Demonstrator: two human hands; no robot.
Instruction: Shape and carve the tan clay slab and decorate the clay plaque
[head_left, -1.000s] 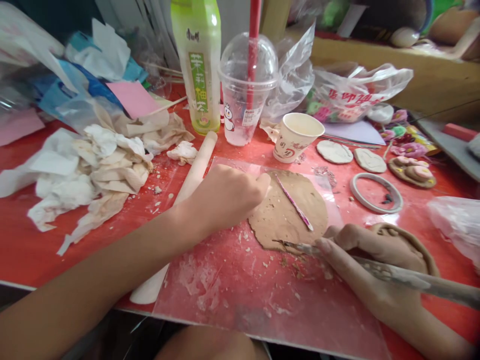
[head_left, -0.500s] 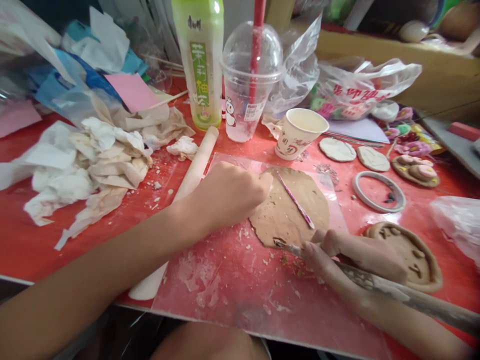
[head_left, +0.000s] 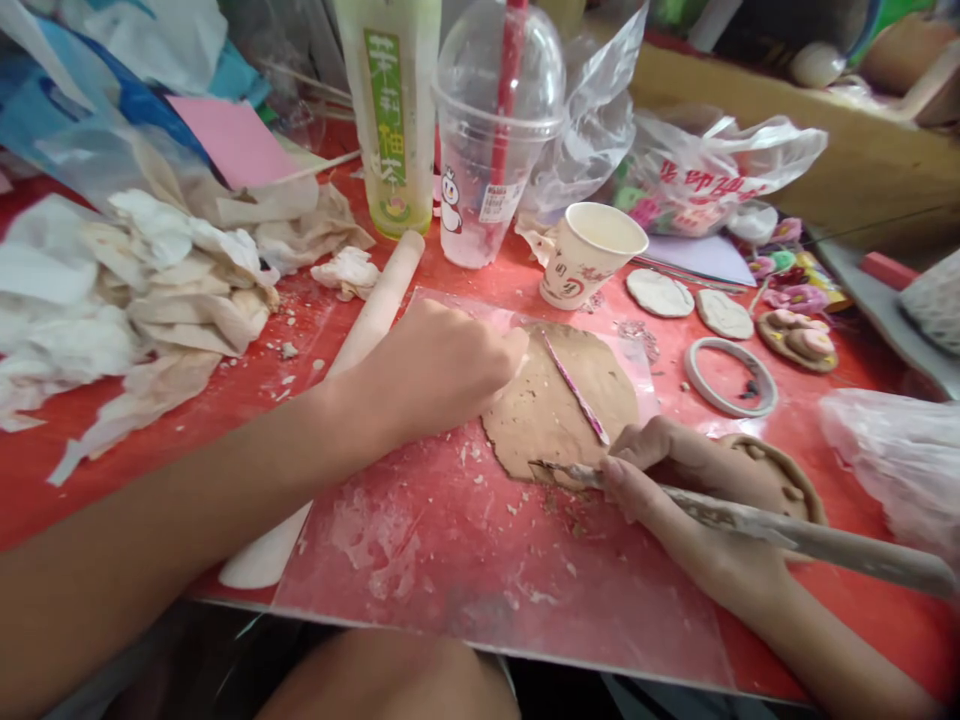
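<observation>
A flat brown clay slab (head_left: 555, 400) lies on a clear plastic sheet (head_left: 390, 540). Across it rests a thin pink-and-white stick (head_left: 574, 385). My right hand (head_left: 675, 470) grips a long-handled clay tool (head_left: 780, 530) like a pen. The tool's narrow dark tip touches the slab's near edge, among small clay crumbs. My left hand (head_left: 442, 375) is closed, its knuckles up, at the slab's left edge. Its fingertips are turned away, so whatever they hold, if anything, is hidden. Partly behind my right hand sits a clay piece with a raised rim (head_left: 806, 480).
A rolling pin (head_left: 375, 310) lies left of the slab, beside crumpled tissues (head_left: 187, 290). Behind stand a tea bottle (head_left: 397, 130), a domed plastic cup (head_left: 480, 150) and a paper cup (head_left: 592, 255). To the right are a tape ring (head_left: 694, 375), pale clay discs (head_left: 660, 293) and a plastic bag (head_left: 892, 460).
The view has shifted slightly. The tool's tip has moved a little along the slab's near edge, and its handle is less steeply slanted in view. My left hand stays closed at the slab's left edge.
</observation>
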